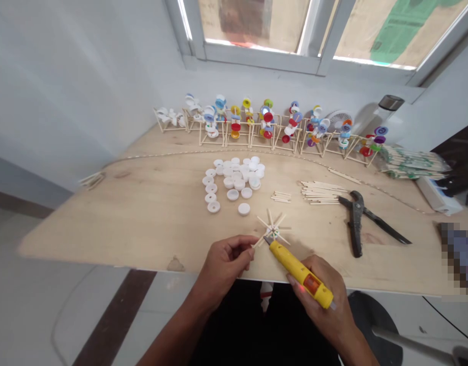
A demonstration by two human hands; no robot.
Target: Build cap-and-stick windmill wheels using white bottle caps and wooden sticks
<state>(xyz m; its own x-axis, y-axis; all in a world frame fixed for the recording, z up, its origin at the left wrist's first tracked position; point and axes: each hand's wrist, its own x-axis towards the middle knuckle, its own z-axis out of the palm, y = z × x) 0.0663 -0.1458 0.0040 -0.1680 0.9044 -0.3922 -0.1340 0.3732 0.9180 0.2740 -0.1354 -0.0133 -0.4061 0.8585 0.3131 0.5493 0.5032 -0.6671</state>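
Observation:
My right hand [325,290] is wrapped round a yellow glue gun [295,264], with a bit of clear glue stick showing at its rear end. Its dark nozzle points at the hub of a small wheel of wooden sticks [272,231], where the spokes meet a white centre. My left hand [232,259] pinches one of the spokes between thumb and fingers, just left of the nozzle. Beyond the wheel lie many white bottle caps [237,175], some in a column at the left with holes in them. Several short cut sticks [282,196] rest near the wheel.
A row of stick frames with coloured cap wheels [266,124] lines the wall. Right of the caps are long sticks [320,193] and black-handled cutters [356,223]. A cord [188,151] crosses the table; a bottle [386,109], small fan [340,122], bagged sticks [413,161] and power strip [440,195] stand right.

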